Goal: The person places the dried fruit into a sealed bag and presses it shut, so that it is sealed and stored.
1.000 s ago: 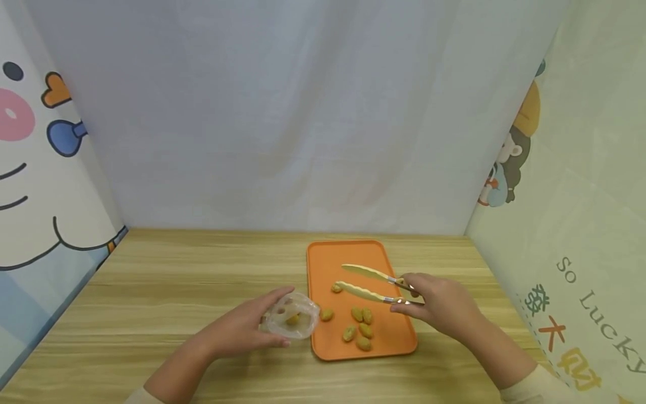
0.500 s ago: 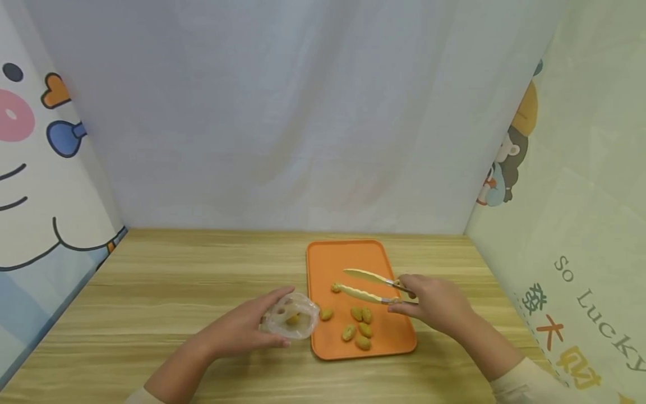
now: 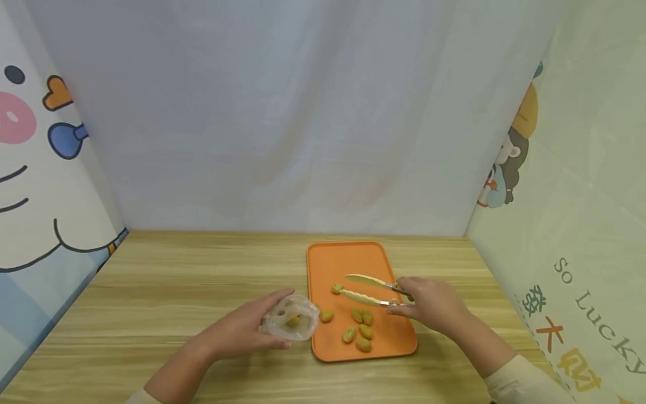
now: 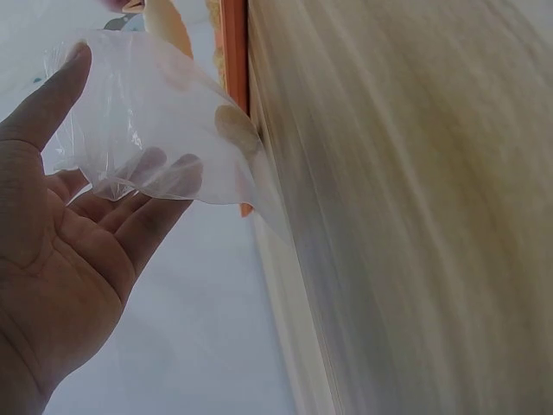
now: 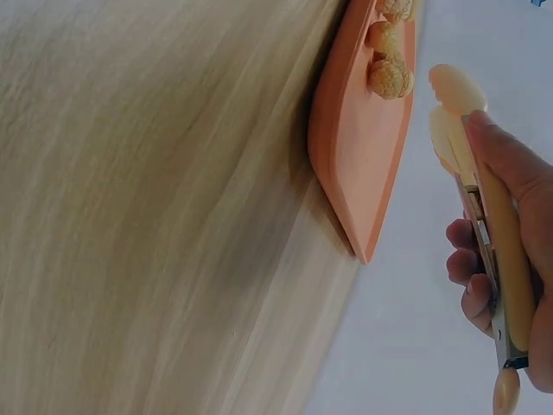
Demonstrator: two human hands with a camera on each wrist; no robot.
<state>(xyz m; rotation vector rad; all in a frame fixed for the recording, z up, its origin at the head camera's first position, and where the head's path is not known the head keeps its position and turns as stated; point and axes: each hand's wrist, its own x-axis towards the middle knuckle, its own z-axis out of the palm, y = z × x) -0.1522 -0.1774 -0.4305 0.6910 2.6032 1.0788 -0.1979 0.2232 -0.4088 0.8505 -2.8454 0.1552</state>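
My left hand [image 3: 246,328] grips a clear plastic bag [image 4: 130,104] from its left side, fingers and thumb spread round it, mouth held wide. A yellow-brown piece [image 3: 292,320] shows inside. My right hand [image 3: 436,306] holds cream-tipped metal tongs [image 5: 510,259] over the right part of an orange tray [image 3: 343,258]; their arms stand apart with nothing between them. Several rough, oval yellow-brown pieces, like small puffs [image 3: 349,335], lie on the tray, most in the near half. One piece [image 3: 336,288] lies by the tip of the tongs' lower arm in the head view.
The tray rests on a wood-grain table [image 3: 202,269], right of the bag. A pale curtain [image 3: 282,123] hangs behind the table. Printed cloth panels stand at the left [image 3: 65,196] and right [image 3: 570,224] sides.
My right hand and the tongs have come slightly lower and nearer to me. The left hand, the bag and the pieces on the tray look unmoved.
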